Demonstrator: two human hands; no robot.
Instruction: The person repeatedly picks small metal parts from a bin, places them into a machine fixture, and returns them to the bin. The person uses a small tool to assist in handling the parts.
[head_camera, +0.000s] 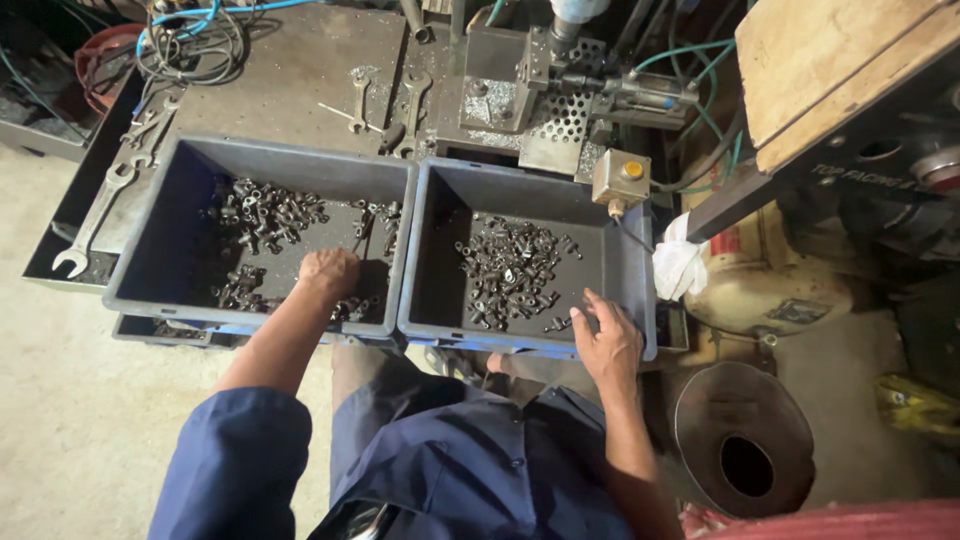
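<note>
Dark steel fittings, small, stubby and oily-looking with a dull shine, are lying in two heaps inside a pair of grey plastic crates that are sitting side by side, touching, on the front edge of a stained metal worktop (300, 70). The left crate (150, 230) is holding scattered fittings (265, 215) across its floor, thicker towards the back and the near wall; the right crate (430, 250) is holding a tighter pile of fittings (510, 270) near its middle. The left hand (328, 272) is reaching down into the left crate with its fingers curled under, knuckles up, resting among the parts by the near wall; whether it is gripping any piece cannot be told. The right hand (605, 340) is lying over the near rim of the right crate, fingers spread wide and fingertips touching the loose pieces at the edge of the pile, holding nothing visibly. Blue sleeves and a blue work shirt are filling the lower frame. Behind the crates, open-ended spanners (95, 215) are lying on the worktop, a small press with a perforated plate (560, 110) is standing at the back, and a box with a yellow push-button (622, 178) is hanging just above the right crate's far corner. A white rag (678, 265) is lying just beside that crate.
</note>
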